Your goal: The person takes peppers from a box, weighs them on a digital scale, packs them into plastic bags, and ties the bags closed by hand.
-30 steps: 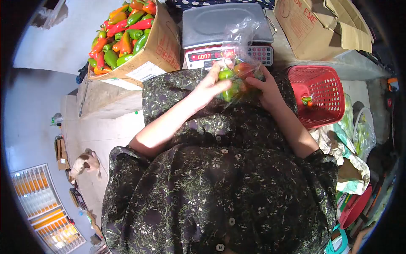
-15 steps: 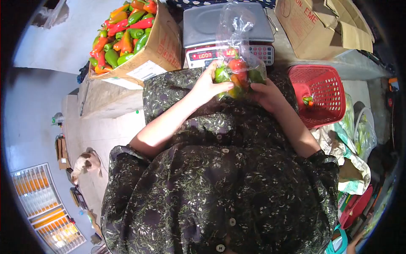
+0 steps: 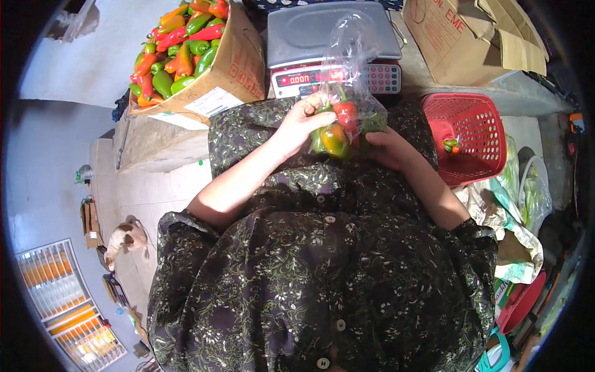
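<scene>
A clear plastic bag (image 3: 354,59) holds several red, orange and green peppers (image 3: 335,140) above my lap. My left hand (image 3: 304,124) grips its left side, thumb across the front of the plastic. My right hand (image 3: 389,147) holds the lower right side, its fingers partly hidden behind the bag. The bag's upper end stands loose and crumpled in front of a digital scale (image 3: 334,37), whose red display is lit.
To the left stands a cardboard box (image 3: 242,62) full of peppers (image 3: 180,53). A red perforated basket (image 3: 483,142) with a small pepper bundle is at right, below another open carton (image 3: 446,43). A cat (image 3: 128,239) is on the floor at left.
The peppers have shifted inside the bag, with a yellow-orange one now lower at the front. The bag's loose top has swung slightly right, and both hands keep hold.
</scene>
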`<state>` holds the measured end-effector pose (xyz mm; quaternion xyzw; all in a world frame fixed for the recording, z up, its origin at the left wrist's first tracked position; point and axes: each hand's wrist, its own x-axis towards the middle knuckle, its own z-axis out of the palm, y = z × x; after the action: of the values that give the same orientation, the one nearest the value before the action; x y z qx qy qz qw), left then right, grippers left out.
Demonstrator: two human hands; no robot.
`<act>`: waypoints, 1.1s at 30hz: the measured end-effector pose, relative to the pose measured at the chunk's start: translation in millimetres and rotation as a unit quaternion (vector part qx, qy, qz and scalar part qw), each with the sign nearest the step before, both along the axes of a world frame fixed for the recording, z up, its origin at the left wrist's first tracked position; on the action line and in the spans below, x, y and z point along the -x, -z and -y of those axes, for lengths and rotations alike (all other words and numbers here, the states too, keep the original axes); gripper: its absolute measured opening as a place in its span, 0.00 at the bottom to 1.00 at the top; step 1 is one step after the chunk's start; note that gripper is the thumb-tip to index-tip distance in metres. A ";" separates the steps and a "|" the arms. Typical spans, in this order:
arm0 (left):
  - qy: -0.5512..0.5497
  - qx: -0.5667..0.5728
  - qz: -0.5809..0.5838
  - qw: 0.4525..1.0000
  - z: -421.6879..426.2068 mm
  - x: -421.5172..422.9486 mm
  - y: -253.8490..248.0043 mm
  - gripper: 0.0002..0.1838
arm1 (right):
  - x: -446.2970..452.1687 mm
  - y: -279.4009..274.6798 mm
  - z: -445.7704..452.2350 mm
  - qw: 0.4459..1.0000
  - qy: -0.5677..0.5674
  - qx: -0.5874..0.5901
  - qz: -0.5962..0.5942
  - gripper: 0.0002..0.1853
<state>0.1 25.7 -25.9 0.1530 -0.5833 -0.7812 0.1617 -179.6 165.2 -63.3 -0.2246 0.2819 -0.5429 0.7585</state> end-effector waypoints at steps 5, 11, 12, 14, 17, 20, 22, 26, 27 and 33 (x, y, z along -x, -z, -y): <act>0.065 0.179 0.009 0.982 -2.6 5.6 1.9 0.12 | -3.3 3.5 -1.1 0.996 -0.005 -0.037 0.083 0.26; 0.040 0.209 0.023 0.977 -5.3 9.6 -0.6 0.10 | -9.9 -7.1 10.3 0.991 0.059 -0.109 0.047 0.23; 0.031 0.222 0.036 0.974 -4.0 9.3 1.7 0.10 | -9.2 -6.9 13.6 0.992 0.066 -0.101 0.037 0.22; 0.006 0.209 0.082 0.974 -0.3 5.8 4.9 0.12 | -3.3 -13.3 15.9 0.995 0.053 -0.059 -0.056 0.21; -0.049 0.211 0.078 0.973 0.0 4.5 3.9 0.11 | -4.7 -28.3 18.2 0.974 0.114 -0.020 -0.193 0.19; -0.074 0.259 0.080 0.960 1.2 1.0 -13.9 0.07 | -0.4 -48.4 17.0 0.939 0.152 0.045 -0.306 0.18; -0.101 0.279 0.017 0.955 0.2 3.2 -14.9 0.05 | 0.9 -51.9 14.8 0.913 0.165 0.092 -0.363 0.17; -0.077 0.252 0.022 0.964 -5.4 2.6 -19.6 0.05 | -2.4 -60.8 12.2 0.842 0.204 0.168 -0.470 0.15; -0.067 0.239 0.024 0.969 -6.9 2.4 -21.4 0.05 | -3.6 -65.8 11.5 0.820 0.211 0.185 -0.499 0.14; -0.187 0.135 -0.065 0.971 -11.7 6.1 -19.4 0.10 | 3.2 -63.5 10.2 0.819 0.149 0.230 -0.505 0.16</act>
<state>-6.0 37.5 -6.5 0.1843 -0.6328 -0.6593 0.3616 -182.8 155.1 0.2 -0.5902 0.5224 -0.5088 0.3461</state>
